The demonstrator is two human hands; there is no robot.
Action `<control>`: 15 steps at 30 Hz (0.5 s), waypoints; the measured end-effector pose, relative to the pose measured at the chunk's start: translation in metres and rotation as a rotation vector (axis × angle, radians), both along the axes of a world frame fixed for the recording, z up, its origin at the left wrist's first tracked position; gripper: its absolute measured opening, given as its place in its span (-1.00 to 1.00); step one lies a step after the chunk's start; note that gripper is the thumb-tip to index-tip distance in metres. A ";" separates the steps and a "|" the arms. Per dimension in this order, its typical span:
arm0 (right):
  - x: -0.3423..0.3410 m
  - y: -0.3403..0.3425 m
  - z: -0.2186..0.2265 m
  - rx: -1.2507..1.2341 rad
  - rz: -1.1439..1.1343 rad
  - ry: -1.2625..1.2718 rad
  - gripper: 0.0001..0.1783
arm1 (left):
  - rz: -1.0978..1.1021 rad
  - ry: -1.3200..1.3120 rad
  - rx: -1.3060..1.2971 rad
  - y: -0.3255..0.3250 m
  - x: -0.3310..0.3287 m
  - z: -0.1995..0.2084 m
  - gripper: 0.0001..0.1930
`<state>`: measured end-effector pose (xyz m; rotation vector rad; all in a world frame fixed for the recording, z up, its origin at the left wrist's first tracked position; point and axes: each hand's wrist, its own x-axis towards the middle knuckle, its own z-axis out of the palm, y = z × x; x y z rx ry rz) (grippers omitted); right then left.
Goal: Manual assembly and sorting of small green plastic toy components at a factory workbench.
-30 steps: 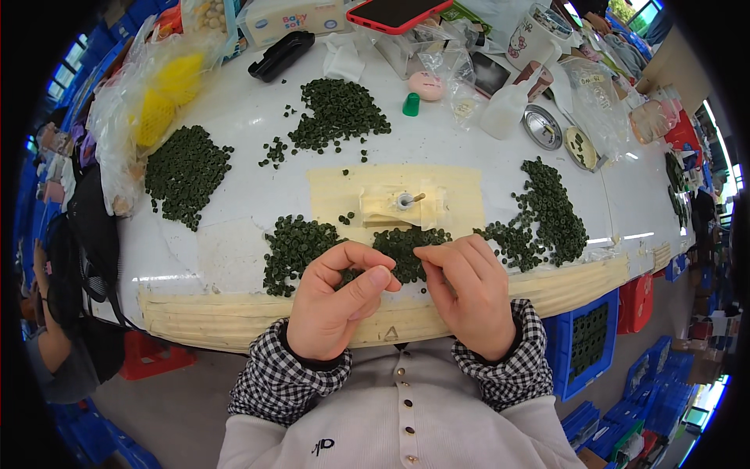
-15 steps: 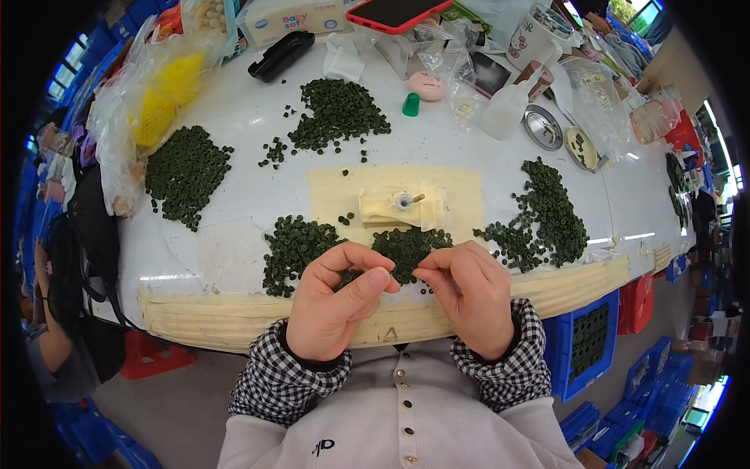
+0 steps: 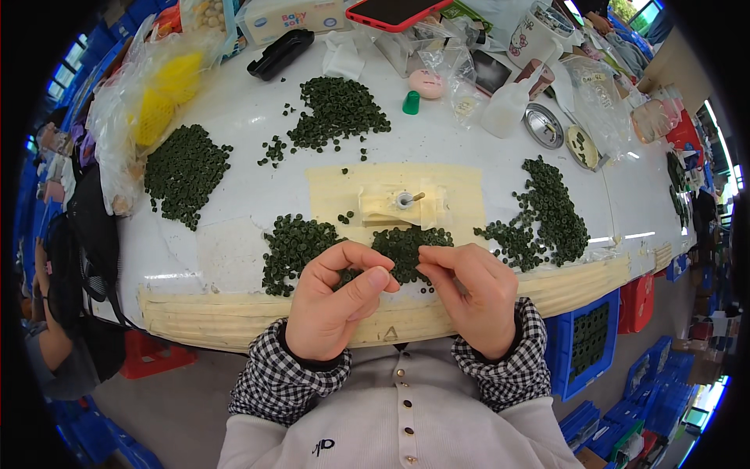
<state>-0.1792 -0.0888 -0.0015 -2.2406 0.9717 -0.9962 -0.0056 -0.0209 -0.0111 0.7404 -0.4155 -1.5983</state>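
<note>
"Cream-coloured tape covered a low block [image 3: 381,213] on the glossy white counter [image 3: 266,180], and a thin brownish peg [image 3: 419,196] leaned out of a pale round collar [image 3: 403,202] on it. What lay closest?"

"A near heap of small, dark-green, round pieces [image 3: 406,244], just on the person's side of the block."

"And the hands?"

"Both were beyond that heap, on the person's side of the block. The left hand [image 3: 334,297], to the block's left, had its fingers curled and its thumb close to them. The right hand [image 3: 480,297], to the block's right, had its thumb and forefinger tips slightly parted and the others bent in."

"Did either grip a piece?"

"I could not tell; the fingertips were too small and partly hidden."

"Were there other heaps?"

"Four, of similar dark-green pieces: a left heap [image 3: 293,246] near the block, a right heap [image 3: 556,215], a far-left heap [image 3: 186,173] well apart from it, and a far heap [image 3: 337,113] behind it."

"Anything else behind the block?"

"A small green plastic cap [image 3: 411,103], beside a rounded pink object [image 3: 426,83]."
</note>
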 end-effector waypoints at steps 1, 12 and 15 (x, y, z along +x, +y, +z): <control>-0.001 0.001 0.000 0.030 -0.008 0.004 -0.78 | 0.000 -0.001 0.001 0.000 0.000 0.000 -0.87; 0.000 -0.002 -0.001 0.003 0.065 -0.100 -0.69 | 0.003 0.002 -0.001 0.000 0.000 0.000 -0.87; -0.001 0.000 -0.001 0.051 0.053 -0.090 -0.69 | 0.004 0.002 -0.006 0.000 0.000 0.000 -0.88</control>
